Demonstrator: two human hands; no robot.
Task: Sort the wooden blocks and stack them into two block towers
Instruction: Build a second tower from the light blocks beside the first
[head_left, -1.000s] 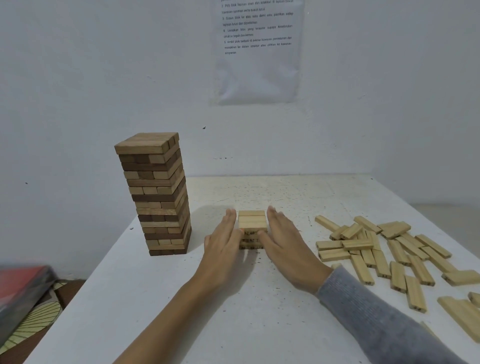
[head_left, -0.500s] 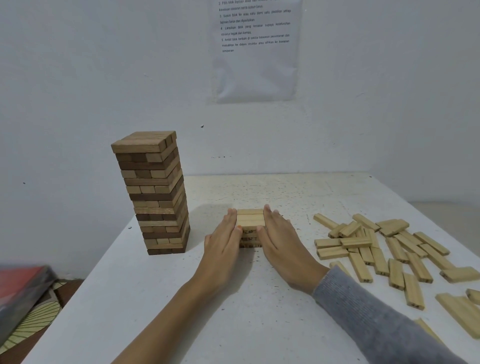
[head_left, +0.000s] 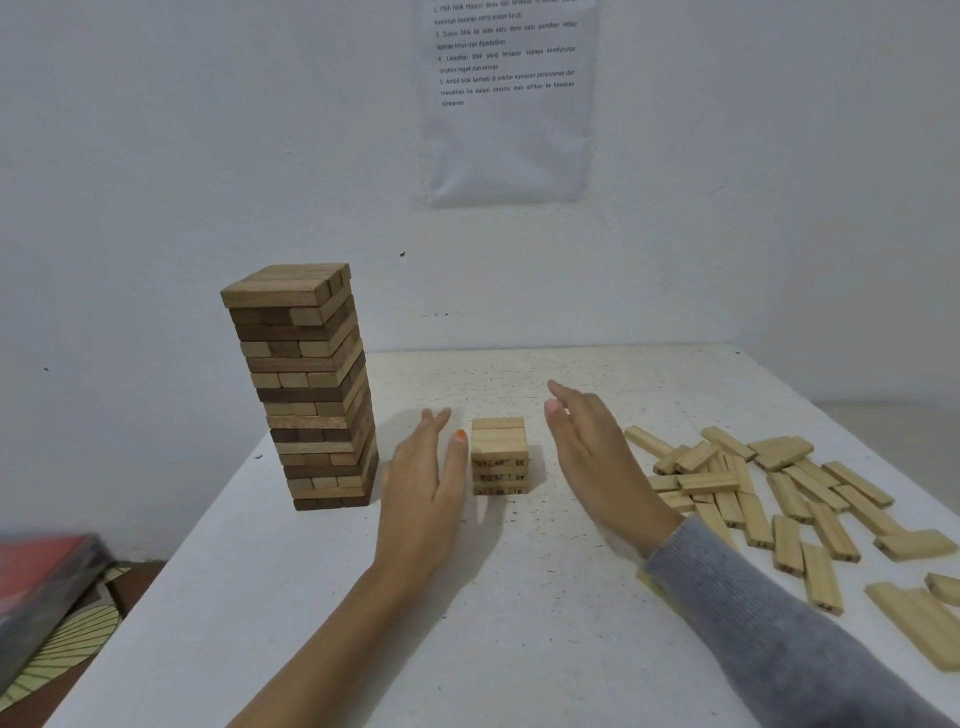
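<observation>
- Table (head_left: 519, 649): white, speckled top, set against a white wall (head_left: 156, 156).
- Tower (head_left: 306, 389): tall, upright, many layers of mixed light and dark brown blocks; stands on the far left part of the table, top layer light.
- Stack (head_left: 500, 457): short, a few layers of pale blocks, at the table's middle, right of the tower and well apart from it; dark numbers printed on the near block ends.
- Left hand (head_left: 423, 483): fingers straight and together, set on edge just left of the stack; grasps nothing. Thumb tip, with an orange nail, lies close by the stack's upper left corner; cannot tell whether it touches.
- Right hand (head_left: 597, 462): fingers straight, relaxed, raised on edge to the right of the stack with a clear gap; grasps nothing. Grey sleeve (head_left: 779, 634) on this arm.
- Loose blocks (head_left: 779, 483): pale, many, lying flat and scattered over the right part of the table, some overlapping.
- Sheet (head_left: 509, 104): printed paper on the wall, above and behind the stack.
- Red item (head_left: 41, 587): blurred, below the table's near left edge.
</observation>
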